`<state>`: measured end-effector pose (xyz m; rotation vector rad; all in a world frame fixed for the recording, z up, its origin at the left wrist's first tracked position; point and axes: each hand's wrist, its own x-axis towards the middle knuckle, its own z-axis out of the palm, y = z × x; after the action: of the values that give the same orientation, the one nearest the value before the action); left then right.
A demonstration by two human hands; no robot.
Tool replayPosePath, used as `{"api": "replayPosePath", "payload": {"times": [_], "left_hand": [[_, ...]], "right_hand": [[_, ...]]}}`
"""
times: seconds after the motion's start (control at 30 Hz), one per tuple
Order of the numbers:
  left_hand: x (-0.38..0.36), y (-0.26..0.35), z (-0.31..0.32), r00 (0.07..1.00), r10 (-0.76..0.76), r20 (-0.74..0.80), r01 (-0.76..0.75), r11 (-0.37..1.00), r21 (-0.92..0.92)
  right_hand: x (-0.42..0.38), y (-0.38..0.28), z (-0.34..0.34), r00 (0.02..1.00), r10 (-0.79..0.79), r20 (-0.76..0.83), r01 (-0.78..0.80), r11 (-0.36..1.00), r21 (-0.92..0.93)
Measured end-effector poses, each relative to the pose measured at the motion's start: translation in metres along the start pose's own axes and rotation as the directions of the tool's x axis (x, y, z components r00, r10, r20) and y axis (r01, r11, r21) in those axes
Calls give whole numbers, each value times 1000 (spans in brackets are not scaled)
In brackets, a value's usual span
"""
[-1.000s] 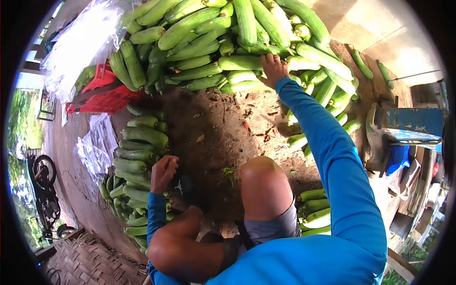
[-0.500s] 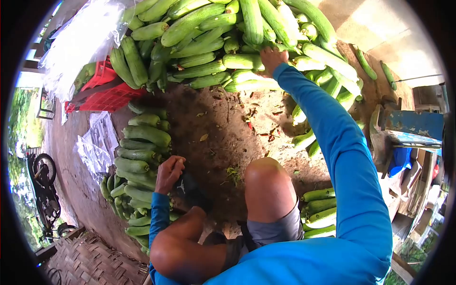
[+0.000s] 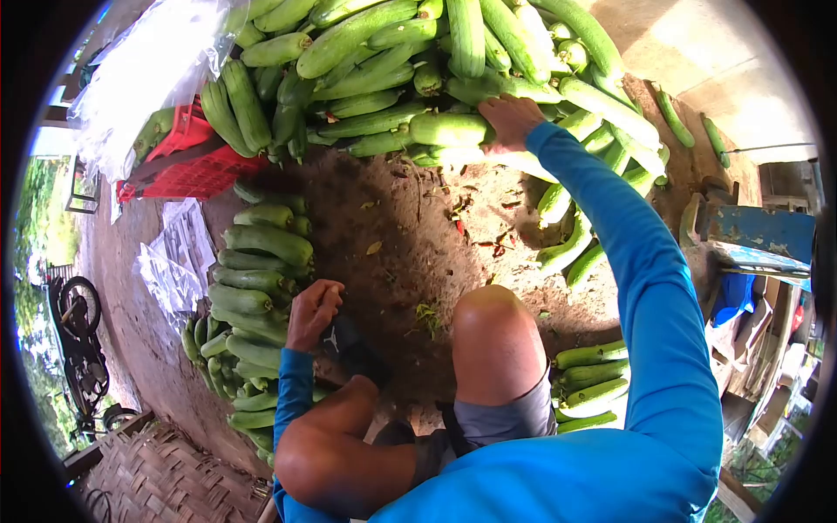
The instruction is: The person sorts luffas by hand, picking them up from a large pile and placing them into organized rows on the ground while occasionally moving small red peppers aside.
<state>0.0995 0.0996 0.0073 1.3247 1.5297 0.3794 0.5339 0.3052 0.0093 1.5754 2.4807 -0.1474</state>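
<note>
Nearest, a person's bare knees (image 3: pixel 499 340) are jutting over a dirt floor (image 3: pixel 397 261). The left hand (image 3: pixel 315 312) is curling just beside a row of gourds (image 3: pixel 268 244); whether that grip is closing on anything, one cannot tell. Farther out, the right hand (image 3: pixel 513 120) is resting on a big pile of gourds (image 3: pixel 356 39), its grip hidden, so open or closed is not showing. A red crate (image 3: pixel 187 172) is standing left.
</note>
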Motion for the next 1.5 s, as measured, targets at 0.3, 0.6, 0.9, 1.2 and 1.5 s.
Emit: {"api": "replayPosePath", "payload": {"times": [0.3, 0.6, 0.9, 1.2, 1.5], "left_hand": [[4, -4, 3, 1000, -14, 15, 13, 1000, 20], [2, 3, 7, 998, -32, 52, 31, 999, 26], [7, 15, 16, 985, -116, 127, 114, 993, 21], [39, 48, -1, 960, 21, 280, -52, 993, 103], [104, 105, -3, 840, 18, 543, -340, 797, 499]], "right_hand": [[-49, -66, 59, 921, -225, 319, 250, 967, -41], [-65, -65, 108, 979, -188, 81, 185, 982, 45], [-68, -92, 97, 914, 403, 52, -380, 804, 457], [-102, -70, 96, 917, 323, 236, -391, 599, 699], [-380, -78, 95, 747, 639, 184, -182, -69, 981]]}}
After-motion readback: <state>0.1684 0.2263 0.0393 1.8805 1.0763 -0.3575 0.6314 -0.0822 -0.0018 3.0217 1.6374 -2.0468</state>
